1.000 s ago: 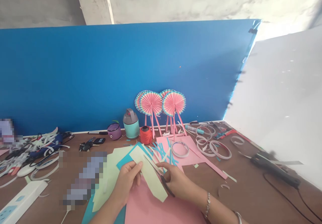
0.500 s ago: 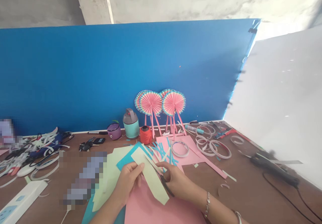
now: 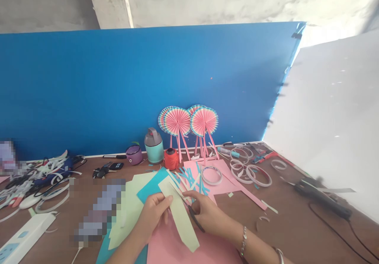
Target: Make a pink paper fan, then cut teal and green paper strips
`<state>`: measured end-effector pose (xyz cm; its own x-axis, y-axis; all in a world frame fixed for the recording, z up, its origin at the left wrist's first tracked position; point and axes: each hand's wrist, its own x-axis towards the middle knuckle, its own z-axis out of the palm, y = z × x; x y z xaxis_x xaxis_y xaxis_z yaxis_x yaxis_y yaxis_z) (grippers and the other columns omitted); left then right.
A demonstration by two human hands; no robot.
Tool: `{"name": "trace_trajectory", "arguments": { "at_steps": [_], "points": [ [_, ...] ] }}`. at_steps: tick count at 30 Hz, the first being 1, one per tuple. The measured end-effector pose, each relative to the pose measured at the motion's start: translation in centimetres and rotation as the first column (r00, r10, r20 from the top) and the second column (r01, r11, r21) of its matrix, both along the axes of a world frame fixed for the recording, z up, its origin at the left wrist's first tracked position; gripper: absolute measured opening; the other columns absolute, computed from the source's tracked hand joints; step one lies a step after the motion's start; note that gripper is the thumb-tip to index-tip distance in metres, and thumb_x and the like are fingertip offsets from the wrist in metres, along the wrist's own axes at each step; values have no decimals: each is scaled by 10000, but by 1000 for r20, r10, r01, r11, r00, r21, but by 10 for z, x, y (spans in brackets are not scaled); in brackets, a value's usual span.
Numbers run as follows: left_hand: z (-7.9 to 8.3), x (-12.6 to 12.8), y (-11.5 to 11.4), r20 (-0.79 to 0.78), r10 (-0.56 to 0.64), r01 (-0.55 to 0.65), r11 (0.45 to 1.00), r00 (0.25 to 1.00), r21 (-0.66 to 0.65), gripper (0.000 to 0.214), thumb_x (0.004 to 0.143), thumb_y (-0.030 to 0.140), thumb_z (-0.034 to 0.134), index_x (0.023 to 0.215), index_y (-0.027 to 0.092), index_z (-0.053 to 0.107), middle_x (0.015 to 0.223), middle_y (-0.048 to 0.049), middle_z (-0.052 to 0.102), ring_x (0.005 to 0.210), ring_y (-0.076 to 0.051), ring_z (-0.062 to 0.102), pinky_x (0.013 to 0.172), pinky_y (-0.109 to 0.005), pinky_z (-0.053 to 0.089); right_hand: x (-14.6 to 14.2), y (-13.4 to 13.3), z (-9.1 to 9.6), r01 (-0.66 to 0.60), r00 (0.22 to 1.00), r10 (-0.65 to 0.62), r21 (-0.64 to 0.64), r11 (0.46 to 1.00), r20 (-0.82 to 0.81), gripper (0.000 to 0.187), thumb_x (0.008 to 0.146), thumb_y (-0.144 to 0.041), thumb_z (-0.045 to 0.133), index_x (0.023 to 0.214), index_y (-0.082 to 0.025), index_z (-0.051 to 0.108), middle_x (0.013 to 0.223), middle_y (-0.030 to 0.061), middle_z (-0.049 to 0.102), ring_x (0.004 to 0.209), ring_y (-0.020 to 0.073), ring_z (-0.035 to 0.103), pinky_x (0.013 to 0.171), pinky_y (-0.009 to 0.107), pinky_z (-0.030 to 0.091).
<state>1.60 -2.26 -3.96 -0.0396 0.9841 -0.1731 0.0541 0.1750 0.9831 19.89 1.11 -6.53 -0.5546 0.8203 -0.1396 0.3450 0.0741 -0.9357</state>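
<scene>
Light, limp pale green paper strip (image 3: pixel 179 219) I'm pinching near its top with my left hand (image 3: pixel 152 218), right hand (image 3: pixel 205 212) gripping black scissors (image 3: pixel 196 219).

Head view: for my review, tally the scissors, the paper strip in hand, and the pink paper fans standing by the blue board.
Black scissors in the right hand: 1
Pale green paper strip in the left hand: 1
Pink pleated paper fans: 4
Total: 6
</scene>
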Motion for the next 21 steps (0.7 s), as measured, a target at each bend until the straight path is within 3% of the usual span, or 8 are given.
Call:
{"name": "trace_trajectory", "arguments": {
  "at_steps": [11,21],
  "points": [
    [2,2,-1,26,-1,1,1000,1000,-16,366,674,469,618,470,185,508,279,42,473,277,-58,297,363,-217,155,0,0,-1,-27,999,25,-45,999,-49,615,664,-123,535,1262,-194,408,456,-123,383,354,71,363,338,157,257],
    [-4,1,0,36,18,-16,999,999,-44,373,682,474,618,479,180,511,290,36,474,288,-73,361,369,-215,164,0,-1,-1,-16,999,14,-48,999,-46,636,663,-120,542,1276,-212,395,481,-121,371,369,63,365,367,159,266]
  ]
}}
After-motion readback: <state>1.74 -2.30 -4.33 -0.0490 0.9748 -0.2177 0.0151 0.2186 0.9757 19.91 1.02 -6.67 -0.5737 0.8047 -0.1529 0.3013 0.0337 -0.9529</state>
